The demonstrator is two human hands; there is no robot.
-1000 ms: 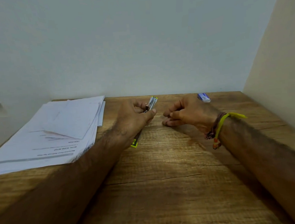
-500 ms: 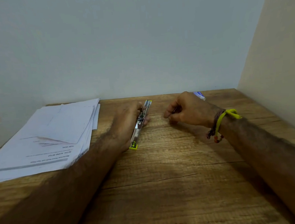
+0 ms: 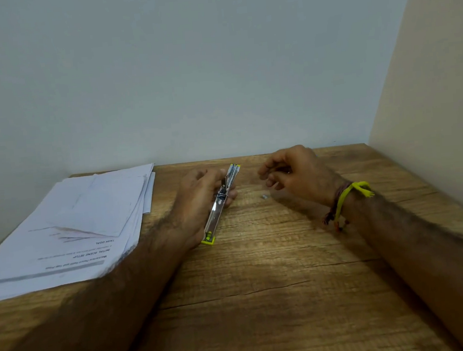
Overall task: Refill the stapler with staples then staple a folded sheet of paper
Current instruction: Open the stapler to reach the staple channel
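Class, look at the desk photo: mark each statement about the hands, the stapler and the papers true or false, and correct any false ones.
1. The left hand grips the stapler. True.
2. The stapler is folded shut. False: it lies opened out flat.
3. The stack of papers lies left of the stapler. True.
4. The right hand rests on the papers. False: it is right of the stapler, away from them.
5. A yellow band is on the left wrist. False: right wrist.

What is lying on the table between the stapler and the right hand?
In the head view, one small grey bit lies on the bare wooden table between the stapler and the right hand. It is too small to identify.
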